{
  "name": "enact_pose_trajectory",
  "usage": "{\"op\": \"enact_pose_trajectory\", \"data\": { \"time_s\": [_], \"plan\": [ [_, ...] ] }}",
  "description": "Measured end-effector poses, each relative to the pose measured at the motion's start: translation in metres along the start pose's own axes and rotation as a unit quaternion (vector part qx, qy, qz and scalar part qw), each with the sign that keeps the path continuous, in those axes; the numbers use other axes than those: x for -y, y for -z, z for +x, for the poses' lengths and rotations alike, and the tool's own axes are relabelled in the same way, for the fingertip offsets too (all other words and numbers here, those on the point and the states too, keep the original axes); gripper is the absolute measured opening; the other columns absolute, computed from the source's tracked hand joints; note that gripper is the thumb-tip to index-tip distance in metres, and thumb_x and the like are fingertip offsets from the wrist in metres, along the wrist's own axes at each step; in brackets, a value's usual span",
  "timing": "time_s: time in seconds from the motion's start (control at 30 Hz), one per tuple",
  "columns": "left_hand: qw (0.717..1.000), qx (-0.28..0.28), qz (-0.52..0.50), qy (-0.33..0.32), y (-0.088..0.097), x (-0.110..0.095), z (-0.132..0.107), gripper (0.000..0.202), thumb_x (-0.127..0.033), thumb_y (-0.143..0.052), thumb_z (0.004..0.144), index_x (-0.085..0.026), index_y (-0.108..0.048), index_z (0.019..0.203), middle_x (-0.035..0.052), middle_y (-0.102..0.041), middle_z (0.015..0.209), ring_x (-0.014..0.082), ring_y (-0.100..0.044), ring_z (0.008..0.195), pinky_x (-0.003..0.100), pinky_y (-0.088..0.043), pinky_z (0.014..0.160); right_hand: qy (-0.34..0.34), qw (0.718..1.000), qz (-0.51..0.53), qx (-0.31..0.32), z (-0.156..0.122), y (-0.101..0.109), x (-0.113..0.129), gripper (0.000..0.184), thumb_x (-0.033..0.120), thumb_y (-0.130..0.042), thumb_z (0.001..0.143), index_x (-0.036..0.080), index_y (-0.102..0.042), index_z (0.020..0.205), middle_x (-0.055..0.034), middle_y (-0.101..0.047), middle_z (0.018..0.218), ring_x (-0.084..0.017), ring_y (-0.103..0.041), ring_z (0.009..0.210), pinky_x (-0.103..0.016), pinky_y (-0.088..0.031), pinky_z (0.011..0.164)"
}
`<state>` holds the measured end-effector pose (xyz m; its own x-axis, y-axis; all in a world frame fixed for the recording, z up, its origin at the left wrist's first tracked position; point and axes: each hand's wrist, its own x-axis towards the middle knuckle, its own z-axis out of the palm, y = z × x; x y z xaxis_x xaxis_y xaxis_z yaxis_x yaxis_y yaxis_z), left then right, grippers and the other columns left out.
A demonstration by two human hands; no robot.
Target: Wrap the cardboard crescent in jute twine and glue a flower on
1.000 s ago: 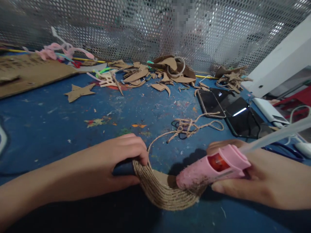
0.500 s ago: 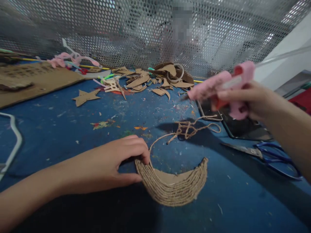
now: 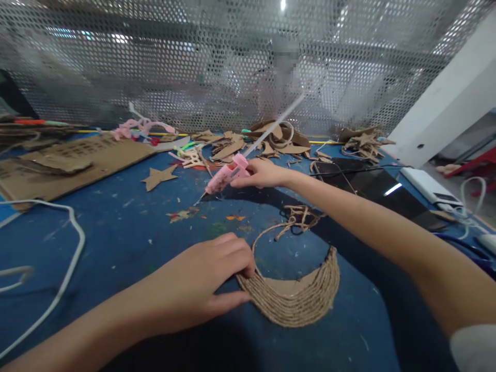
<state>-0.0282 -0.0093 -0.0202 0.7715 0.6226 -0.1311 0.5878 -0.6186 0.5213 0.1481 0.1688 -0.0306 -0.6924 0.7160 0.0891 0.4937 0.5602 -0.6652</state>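
Centrally, a cardboard crescent (image 3: pixel 289 285), ridged with parallel rows of coarse twine (image 3: pixel 296 310), lies on the tabletop (image 3: pixel 124 248), its left tip pinched by the fingers of the left hand (image 3: pixel 227 268). Beyond it, the fingers of the right hand (image 3: pixel 263 173) grasp a smudged pink glue gun (image 3: pixel 220 180), a translucent glue stick (image 3: pixel 274 125) jutting from its rear. Blue and paint-blotched, the tabletop also bears a flat cardboard star (image 3: pixel 158 177); behind stands a perforated metal screen (image 3: pixel 174 67).

Muted light falls across a blue tabletop (image 3: pixel 127 232), darkest at its near side, as the right hand (image 3: pixel 261 174) and arm (image 3: pixel 360 217) cast a broad, soft-edged shadow. White glare streaks a glossy black device (image 3: pixel 374 182) at right; bright spots pierce the hazy far screen (image 3: pixel 163 67), part of it pixelated.
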Motion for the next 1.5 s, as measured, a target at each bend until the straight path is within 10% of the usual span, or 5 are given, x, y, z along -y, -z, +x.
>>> {"op": "enact_pose_trajectory", "data": {
  "time_s": [0.27,0.5,0.93,1.5],
  "plan": [
    [0.999,-0.039,0.005,0.035,-0.007,-0.001,0.001,0.028,-0.038,-0.070,0.078,-0.023,-0.055,0.096,0.0000,-0.059,0.097,0.0199,-0.055,0.088,0.031,-0.041,0.074,0.081,0.951,-0.058,-0.293,-0.090,-0.003,0.028,0.012,0.027,-0.066,0.082,0.017,-0.059,0.085,-0.0023,-0.062,0.084,-0.015,-0.054,0.076,-0.028,-0.043,0.069],
    [0.998,-0.060,0.001,0.032,-0.010,0.002,0.003,0.025,-0.037,-0.071,0.077,-0.023,-0.057,0.092,-0.0006,-0.059,0.091,0.0173,-0.055,0.082,0.027,-0.040,0.070,0.214,0.965,-0.134,0.069,-0.143,-0.029,0.048,0.025,0.017,-0.048,0.095,0.018,-0.056,0.118,-0.0070,-0.059,0.128,-0.019,-0.046,0.123,-0.039,-0.035,0.100],
    [0.996,-0.080,0.033,0.008,-0.013,-0.001,0.002,0.032,-0.041,-0.073,0.075,-0.022,-0.054,0.093,0.0001,-0.059,0.089,0.0188,-0.054,0.082,0.029,-0.038,0.068,0.166,0.966,-0.188,0.062,-0.146,-0.034,0.052,0.019,0.025,-0.047,0.096,0.017,-0.063,0.090,-0.0029,-0.059,0.083,-0.017,-0.047,0.085,-0.032,-0.030,0.081],
    [0.995,-0.084,-0.016,-0.055,-0.015,-0.003,0.004,0.020,-0.029,-0.068,0.083,-0.025,-0.061,0.101,-0.0009,-0.064,0.095,0.0155,-0.056,0.088,0.027,-0.041,0.078,0.064,0.993,-0.013,0.095,-0.169,-0.035,0.068,0.010,0.014,-0.051,0.088,0.018,-0.059,0.087,0.0007,-0.058,0.080,-0.012,-0.052,0.077,-0.031,-0.030,0.082]
  ]
}}
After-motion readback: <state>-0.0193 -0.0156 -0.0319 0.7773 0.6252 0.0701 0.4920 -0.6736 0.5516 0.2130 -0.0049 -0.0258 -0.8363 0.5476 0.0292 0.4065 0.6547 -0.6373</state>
